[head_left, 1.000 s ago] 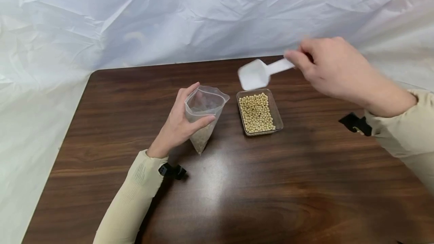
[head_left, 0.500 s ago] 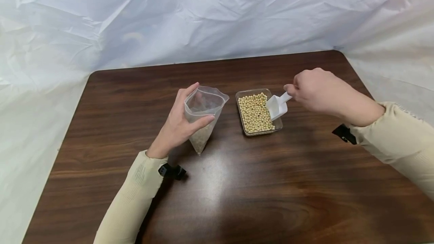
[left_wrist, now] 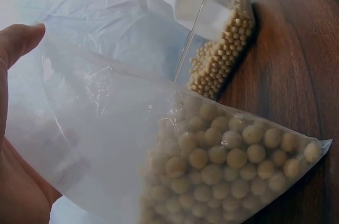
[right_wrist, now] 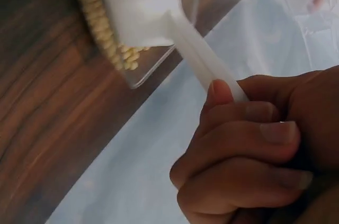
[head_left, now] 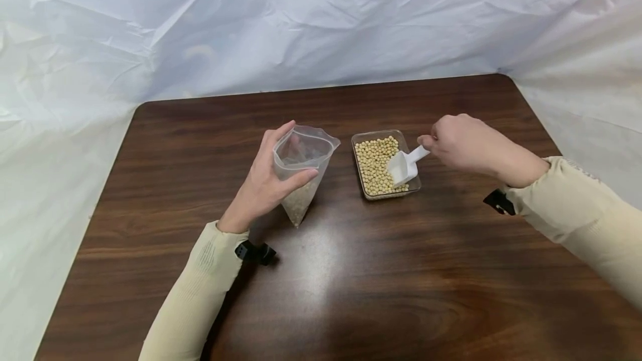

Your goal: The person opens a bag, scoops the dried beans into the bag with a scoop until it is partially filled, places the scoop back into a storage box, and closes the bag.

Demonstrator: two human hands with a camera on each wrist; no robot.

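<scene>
right hand [head_left: 463, 141]: i grip the scoop [head_left: 405, 165], digging into beans [head_left: 375, 165]
left hand [head_left: 266, 183]: holds bag [head_left: 301, 169] open
next: lift level, tip into bag

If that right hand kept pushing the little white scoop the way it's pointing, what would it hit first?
Most likely the beans in the clear tray. The right hand holds the white scoop angled down into them already; past them comes the tray's floor or far wall, though depth is hard to judge.

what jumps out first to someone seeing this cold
The white scoop dug into the clear tray of soybeans at mid-table, gripped by the right hand. Just left of it, the left hand holds an open plastic bag, partly filled with beans, upright on the wooden table.
</scene>
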